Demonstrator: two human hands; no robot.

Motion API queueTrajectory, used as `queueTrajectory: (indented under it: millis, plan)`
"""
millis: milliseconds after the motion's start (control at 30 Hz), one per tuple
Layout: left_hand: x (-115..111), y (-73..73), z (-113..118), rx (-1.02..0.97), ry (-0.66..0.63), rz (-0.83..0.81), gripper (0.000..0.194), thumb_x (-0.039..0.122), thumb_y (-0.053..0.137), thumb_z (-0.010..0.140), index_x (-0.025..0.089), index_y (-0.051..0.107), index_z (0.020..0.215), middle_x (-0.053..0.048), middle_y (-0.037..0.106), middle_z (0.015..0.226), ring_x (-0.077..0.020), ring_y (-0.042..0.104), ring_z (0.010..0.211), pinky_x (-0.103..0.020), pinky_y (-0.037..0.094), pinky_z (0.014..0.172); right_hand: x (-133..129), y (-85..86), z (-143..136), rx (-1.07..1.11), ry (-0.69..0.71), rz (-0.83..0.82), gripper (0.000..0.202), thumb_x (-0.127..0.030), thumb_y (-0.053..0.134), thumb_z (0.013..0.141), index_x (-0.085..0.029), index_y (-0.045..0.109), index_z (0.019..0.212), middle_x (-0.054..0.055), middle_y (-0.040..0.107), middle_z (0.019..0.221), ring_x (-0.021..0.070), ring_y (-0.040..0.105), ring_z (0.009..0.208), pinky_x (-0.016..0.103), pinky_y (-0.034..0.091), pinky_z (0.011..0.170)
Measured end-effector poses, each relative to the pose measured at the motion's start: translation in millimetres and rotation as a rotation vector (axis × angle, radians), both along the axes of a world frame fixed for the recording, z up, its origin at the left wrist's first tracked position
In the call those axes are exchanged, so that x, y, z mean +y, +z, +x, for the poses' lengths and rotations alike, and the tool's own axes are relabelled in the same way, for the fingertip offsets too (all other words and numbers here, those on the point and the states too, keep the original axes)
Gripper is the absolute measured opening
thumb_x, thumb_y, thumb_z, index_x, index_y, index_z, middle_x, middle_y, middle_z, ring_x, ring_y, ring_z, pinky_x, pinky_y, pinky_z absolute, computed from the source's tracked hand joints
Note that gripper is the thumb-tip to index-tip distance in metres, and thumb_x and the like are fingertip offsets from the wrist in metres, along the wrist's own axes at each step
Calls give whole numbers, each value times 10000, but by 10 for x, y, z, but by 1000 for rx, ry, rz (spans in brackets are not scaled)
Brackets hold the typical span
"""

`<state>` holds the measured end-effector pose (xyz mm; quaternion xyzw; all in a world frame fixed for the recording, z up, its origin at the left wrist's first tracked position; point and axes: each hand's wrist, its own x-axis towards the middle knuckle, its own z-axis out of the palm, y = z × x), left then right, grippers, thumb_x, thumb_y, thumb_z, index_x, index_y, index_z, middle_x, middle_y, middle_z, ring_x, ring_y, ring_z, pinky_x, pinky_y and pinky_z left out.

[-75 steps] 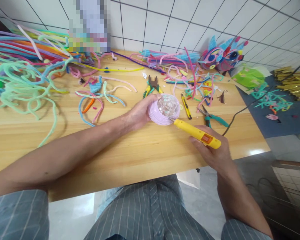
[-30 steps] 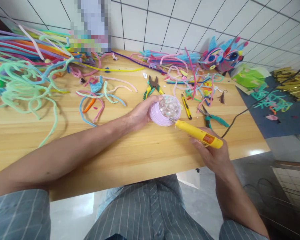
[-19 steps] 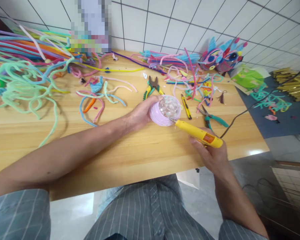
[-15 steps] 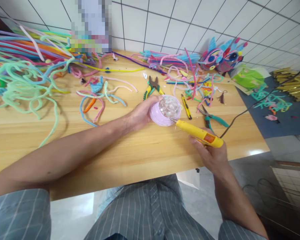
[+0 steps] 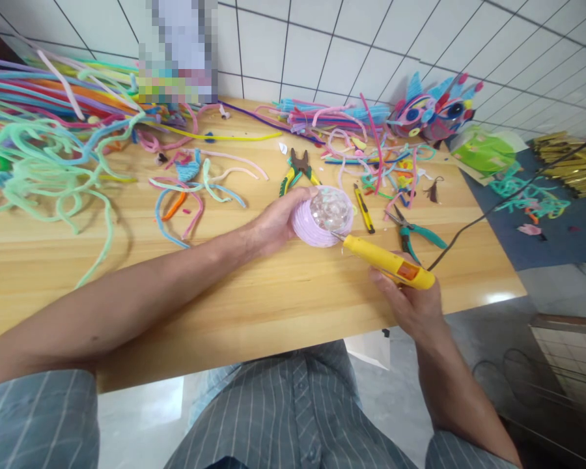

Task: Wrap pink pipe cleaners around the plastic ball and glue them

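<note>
My left hand [image 5: 279, 221] is closed round the left side of a clear rounded plastic piece [image 5: 330, 207] wrapped in lilac pipe cleaner [image 5: 312, 233]. Part of its far side is hidden by my fingers. In my right hand [image 5: 415, 299] is a yellow hot glue gun [image 5: 383, 260], gripped by its handle with a dark cord trailing right. The nozzle tip is at the near edge of the clear piece, by the lilac coil; whether it touches cannot be made out. Green-and-yellow pliers [image 5: 297, 170] lie just beyond my left hand.
A yellow utility knife [image 5: 364, 208] and teal-handled pliers [image 5: 415, 233] lie right of the wrapped piece. Tangled mint pipe cleaners [image 5: 53, 156] spread at left. Decorated figures [image 5: 434, 111] stand against the tiled wall. The wooden table [image 5: 215, 306] has its front edge near my body.
Almost nothing differs. My right hand and the rear of the glue gun have shifted very slightly left, while my left hand holds the wrapped piece in the same place.
</note>
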<state>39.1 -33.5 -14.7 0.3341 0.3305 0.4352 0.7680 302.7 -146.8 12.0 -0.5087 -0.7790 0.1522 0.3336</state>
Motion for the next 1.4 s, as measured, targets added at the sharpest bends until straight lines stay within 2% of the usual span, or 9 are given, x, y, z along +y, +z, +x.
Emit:
queueTrajectory:
  millis: [233,533,833,1400]
  plan:
    - [-8,16,-11,21,2,-5,430,489,677,875,186,767,1167,-78,841,1151,-344,756,1221,-465,625,1042,13,6,-11,15,-27,-13,130,-337,715,1000,-265,741,1106,38,807,999,227,782,880,348,653,796]
    - [-5,20,-8,19,-6,3,417,479,676,871,193,768,1160,-72,842,1129,-337,766,1194,-456,631,1024,-17,-144,61,105,-84,-94,158,-392,746,988,-259,759,1073,31,795,954,214,759,832,337,644,755]
    - [-14,11,-1,19,16,10,424,491,696,850,189,771,1138,-81,851,1113,-361,764,1214,-489,621,1056,-17,-126,46,206,-78,-183,176,-405,751,990,-245,797,1048,47,813,974,224,780,885,351,656,807]
    - [4,-26,-2,10,1,5,436,516,696,873,197,774,1161,-69,852,1151,-334,764,1218,-457,628,1048,-17,-152,58,125,-88,-122,173,-411,753,987,-254,771,1057,37,812,985,215,779,879,330,648,792]
